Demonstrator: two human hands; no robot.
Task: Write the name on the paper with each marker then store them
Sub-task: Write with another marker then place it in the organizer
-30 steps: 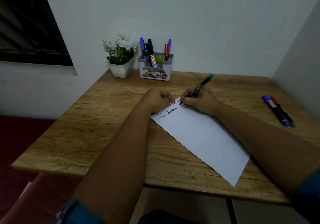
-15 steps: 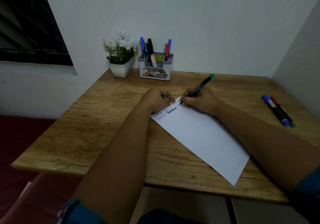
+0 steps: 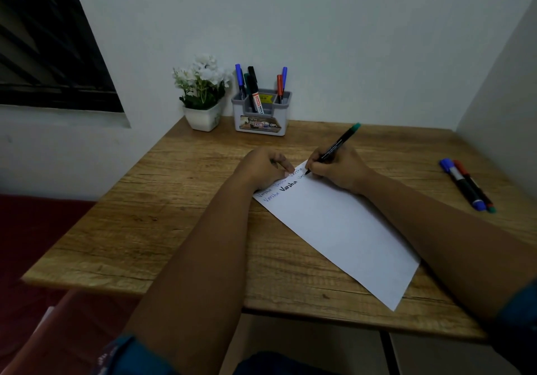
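A white sheet of paper [image 3: 343,226] lies at an angle on the wooden table [image 3: 162,215], with the name written several times near its far corner. My right hand [image 3: 340,168] grips a black marker with a green end [image 3: 337,145], its tip touching the paper at the far corner. My left hand [image 3: 264,168] is curled, its fingers pressing down the paper's upper left edge. A grey holder [image 3: 261,119] at the back holds several markers. Three markers [image 3: 465,184], blue, red and green-tipped, lie together at the table's right.
A white pot with white flowers [image 3: 202,95] stands left of the holder against the wall. A wall closes the table's right side. A dark window is at the upper left. Something red lies low beyond the table's left edge.
The marker tip has crept slightly along the writing line as new letters appear. My left hand stays pressed on the paper.
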